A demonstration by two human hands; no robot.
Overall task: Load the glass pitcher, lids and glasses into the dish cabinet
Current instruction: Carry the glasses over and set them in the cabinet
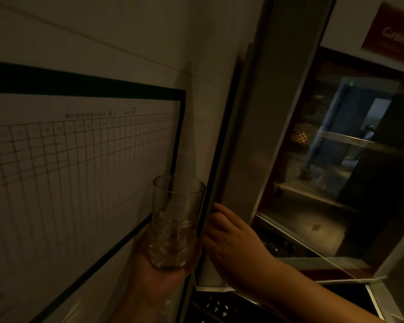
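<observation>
A clear, empty drinking glass (pixel 176 220) stands upright in my left hand (pixel 156 269), which wraps its lower part from below. Just right of it, my right hand (pixel 231 238) rests on the edge of the dish cabinet's door (pixel 250 141), fingers curled around the dark seal at the door's left side. The door is a grey metal frame with a reflective glass pane (pixel 336 159). The scene is dim. No pitcher or lids are in view.
A white wall panel at the left carries a gridded paper chart (pixel 79 171) in a dark border. A red label (pixel 392 36) sits at the top right. Dark racks with small metal pieces (pixel 217 306) show below the door.
</observation>
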